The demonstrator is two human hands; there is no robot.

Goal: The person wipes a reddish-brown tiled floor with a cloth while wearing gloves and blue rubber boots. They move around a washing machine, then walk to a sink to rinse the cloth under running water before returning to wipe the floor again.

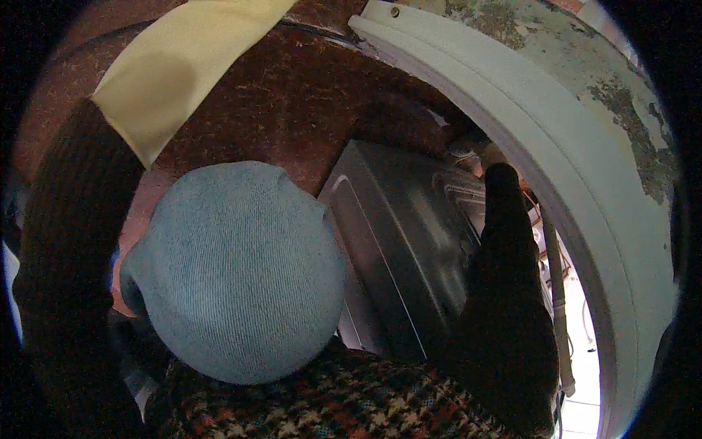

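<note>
My left arm, in a dark ribbed sleeve [71, 230], reaches up the left side. A pale yellow cuff [214, 60], apparently of a glove, flares from its wrist and runs out at the top edge; the left hand is out of view. My right arm, in a dark sleeve [504, 307], stretches up at the right beside a grey metal casing [406, 219]. No right hand shows past the sleeve's end. A knee in light blue ribbed or denim cloth [236, 269] fills the centre left. Below it lies a houndstooth-patterned garment [384, 406].
A scratched reddish-brown surface [274, 99] lies beyond the knee. A pale panel [548, 126] curves down the right, beside a wall with peeling paint [614, 82]. Between arm and panel hangs a grey hose or pipe [559, 329], with thin wires and white tiles near it.
</note>
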